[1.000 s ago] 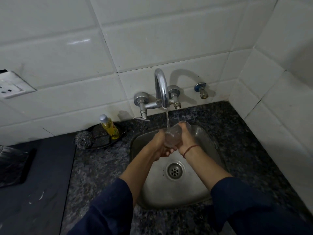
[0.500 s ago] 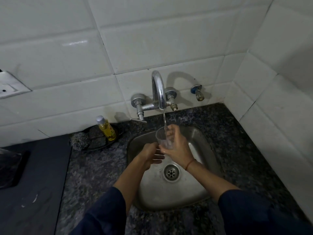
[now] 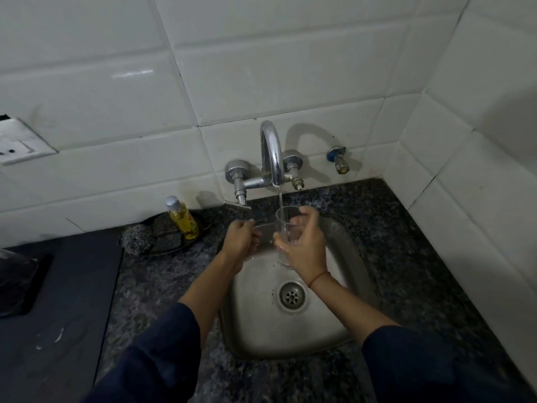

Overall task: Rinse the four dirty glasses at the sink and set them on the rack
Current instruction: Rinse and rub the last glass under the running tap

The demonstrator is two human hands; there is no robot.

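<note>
- Step in hand: rinsing. Water runs from the tap [image 3: 271, 152] in a thin stream [image 3: 280, 199] into the glass [image 3: 286, 228]. The glass is held upright, mouth up, in the air over the back of the sink [image 3: 290, 338].
- Right hand [image 3: 305, 248]: fingers and thumb curl round the glass from its right side, a close grip on its wall.
- Left hand [image 3: 239, 239]: just left of the glass, over the sink's back left corner, fingers curled. A faint clear outline between it and the glass may be a second glass. I cannot tell whether it holds anything.
- The rack and any other glasses are out of view, so how many are done cannot be judged.
- Next move, as I judge it: tip the glass to empty it into the sink, then carry it to the rack. Wet glass is slippery, so that calls for a firm grip.
</note>
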